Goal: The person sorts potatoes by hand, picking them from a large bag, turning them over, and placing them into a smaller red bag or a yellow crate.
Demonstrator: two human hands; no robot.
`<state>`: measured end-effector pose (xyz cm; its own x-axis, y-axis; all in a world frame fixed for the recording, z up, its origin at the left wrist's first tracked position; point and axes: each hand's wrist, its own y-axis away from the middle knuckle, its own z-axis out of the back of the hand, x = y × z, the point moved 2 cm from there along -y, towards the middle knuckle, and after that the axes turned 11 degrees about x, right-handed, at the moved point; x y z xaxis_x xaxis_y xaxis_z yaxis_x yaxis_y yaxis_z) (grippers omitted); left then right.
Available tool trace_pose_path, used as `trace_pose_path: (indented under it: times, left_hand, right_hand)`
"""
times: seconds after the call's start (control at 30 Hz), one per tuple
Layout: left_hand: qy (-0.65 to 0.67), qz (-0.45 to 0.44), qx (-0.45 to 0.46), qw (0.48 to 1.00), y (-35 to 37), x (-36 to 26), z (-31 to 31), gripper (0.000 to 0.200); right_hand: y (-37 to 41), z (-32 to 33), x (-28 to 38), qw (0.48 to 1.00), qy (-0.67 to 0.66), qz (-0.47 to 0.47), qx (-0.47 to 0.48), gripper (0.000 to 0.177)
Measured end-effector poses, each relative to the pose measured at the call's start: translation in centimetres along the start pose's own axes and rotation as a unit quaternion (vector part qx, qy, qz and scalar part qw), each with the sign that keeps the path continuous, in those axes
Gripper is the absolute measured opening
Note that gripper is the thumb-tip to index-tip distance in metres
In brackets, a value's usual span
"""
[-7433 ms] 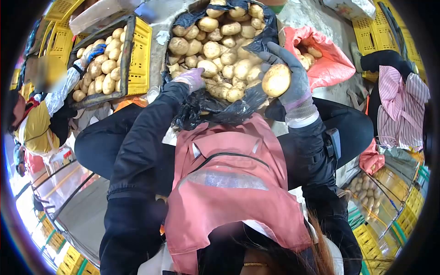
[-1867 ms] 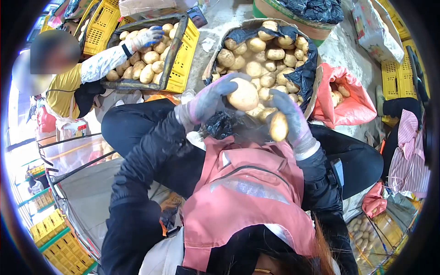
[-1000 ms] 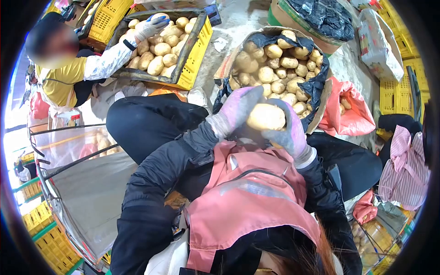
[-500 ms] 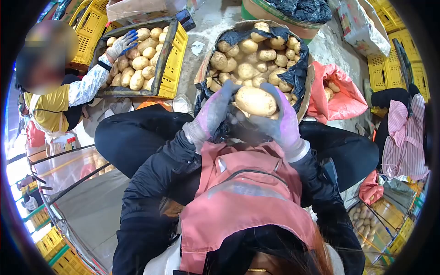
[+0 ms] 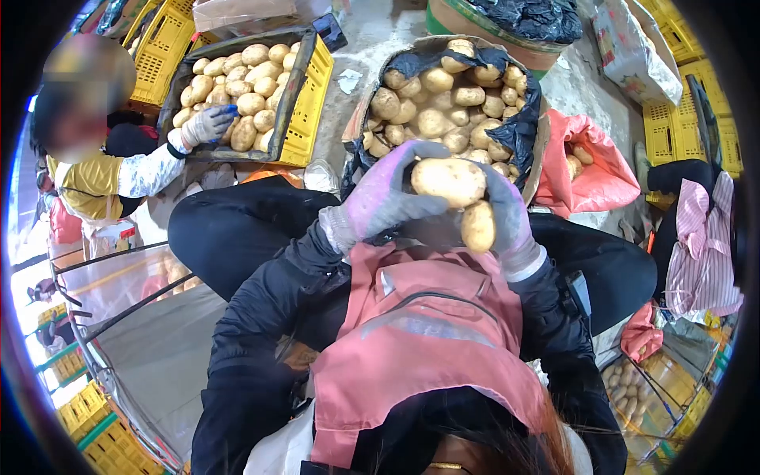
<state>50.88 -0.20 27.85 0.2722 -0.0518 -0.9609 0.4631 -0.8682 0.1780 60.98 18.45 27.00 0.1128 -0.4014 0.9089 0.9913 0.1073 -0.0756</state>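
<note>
Both my hands wear grey and purple gloves and come together over my lap. My left hand curls against the left end of a large pale potato. From the other side, my right hand has its fingers round the right end of that potato. A smaller potato rests against my right palm, just below the large one. Right beyond my hands stands a box lined with black plastic, with many potatoes inside. My right fingers partly hide its near edge.
At left, another person's gloved hand rests on potatoes in a yellow crate. A red sack holding potatoes is beside the box at right. Behind are a round tub and a cardboard carton.
My hands have turned, and the smaller potato now shows below the large one. The other person's hand has moved nearer along the crate of potatoes.
</note>
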Motion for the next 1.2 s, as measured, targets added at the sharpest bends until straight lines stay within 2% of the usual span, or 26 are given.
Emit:
trace_pose_path:
  times: [0.1,0.13,0.17,0.2,0.23,0.27,0.4,0.43,0.47,0.5,0.53,0.57,0.63,0.67,0.7,0.83,0.87,0.93,0.97,1.0,1.03,1.07,1.13,1.2]
  left_hand:
    - [-0.096,-0.062,0.018,0.993,-0.1,-0.1,-0.4,0.073]
    - [-0.095,-0.063,0.015,0.993,0.0,-0.2,-0.4,0.073]
    - [-0.156,-0.087,0.021,0.984,0.1,-0.6,-0.4,0.073]
    - [-0.218,-0.111,0.028,0.969,0.3,-0.9,-0.4,0.072]
    - [-0.219,-0.111,0.028,0.969,0.3,-0.9,-0.4,0.072]
    - [-0.203,-0.102,0.033,0.973,0.2,-0.8,-0.4,0.072]
    - [-0.187,-0.097,0.036,0.977,0.1,-0.5,-0.4,0.075]
    - [-0.139,-0.083,0.025,0.987,0.2,-0.3,-0.4,0.078]
    - [-0.085,-0.071,0.02,0.994,0.2,0.0,-0.7,0.081]
    - [0.014,-0.08,-0.002,0.997,0.1,0.6,-1.1,0.088]
    - [-0.029,-0.076,-0.035,0.996,0.1,0.9,-1.0,0.095]
    - [-0.011,-0.092,-0.04,0.995,-0.1,0.7,-1.2,0.097]
    - [-0.026,-0.109,-0.051,0.992,-0.2,0.4,-1.1,0.095]
    - [-0.06,-0.111,-0.055,0.99,-0.1,0.4,-0.8,0.091]
    - [-0.096,-0.095,-0.044,0.99,-0.1,0.6,-0.4,0.099]
    - [-0.17,-0.067,-0.012,0.983,-0.1,0.2,-0.2,0.097]
    - [-0.137,-0.071,-0.006,0.988,-0.2,0.3,-0.2,0.096]
    - [-0.103,-0.075,0.001,0.992,-0.5,0.4,-0.3,0.094]
    - [-0.082,-0.078,-0.016,0.994,-0.5,0.5,-0.4,0.093]
    - [-0.06,-0.081,-0.033,0.994,-0.4,0.6,-0.5,0.091]
    - [-0.06,-0.079,-0.032,0.994,-0.4,0.6,-0.6,0.091]
    - [-0.08,-0.073,-0.036,0.993,-0.4,0.6,-0.7,0.086]
    - [-0.101,-0.067,-0.04,0.992,-0.4,0.5,-0.8,0.081]
    - [-0.112,-0.065,-0.033,0.991,-0.4,0.5,-0.8,0.082]
  right_hand:
    - [0.4,-0.3,-0.1,0.998,0.056,0.016,-0.012,0.038]
    - [0.9,-1.0,-1.7,0.974,-0.207,-0.083,-0.047,0.036]
    - [1.0,-1.8,-2.4,0.87,-0.454,-0.176,-0.078,0.034]
    - [1.0,-1.6,-2.5,0.87,-0.454,-0.176,-0.077,0.034]
    - [0.7,-0.8,-2.1,0.939,-0.319,-0.125,-0.044,0.032]
    - [0.5,-0.3,-1.8,0.982,-0.174,-0.072,-0.011,0.032]
    - [0.2,-0.5,-2.3,0.995,-0.079,-0.055,0.01,0.036]
    - [0.0,-1.3,-3.1,0.93,-0.348,-0.119,-0.014,0.036]
    - [0.3,-1.8,-3.4,0.791,-0.584,-0.175,-0.046,0.037]
    - [0.7,-1.5,-2.9,0.829,-0.536,-0.153,-0.051,0.033]
    - [0.8,-2.1,-3.6,0.732,-0.651,-0.193,-0.051,0.031]
    - [1.3,-1.8,-4.1,0.863,-0.458,-0.211,-0.031,0.032]
    - [1.4,-1.7,-3.2,0.911,-0.35,-0.219,0.003,0.032]
    - [1.1,-1.9,-3.1,0.822,-0.539,-0.184,0.003,0.032]
    - [0.7,-2.2,-2.9,0.693,-0.702,-0.164,0.002,0.035]
    - [0.9,-2.0,-2.6,0.678,-0.714,-0.171,0.047,0.035]
    - [0.8,-1.6,-1.4,0.818,-0.537,-0.205,0.033,0.036]
    - [0.7,-1.1,-1.0,0.915,-0.333,-0.228,0.016,0.038]
    - [0.4,-0.7,-0.7,0.977,-0.188,-0.102,-0.002,0.042]
    - [0.4,-0.5,-0.4,0.999,-0.036,0.029,-0.019,0.046]
    - [0.3,-0.7,-0.9,0.999,-0.037,0.028,-0.02,0.046]
    - [0.1,-1.0,-1.7,0.977,-0.209,-0.034,-0.038,0.048]
    - [0.2,-1.5,-2.1,0.921,-0.373,-0.092,-0.055,0.05]
    - [0.3,-1.7,-0.4,0.948,-0.284,-0.133,-0.05,0.048]
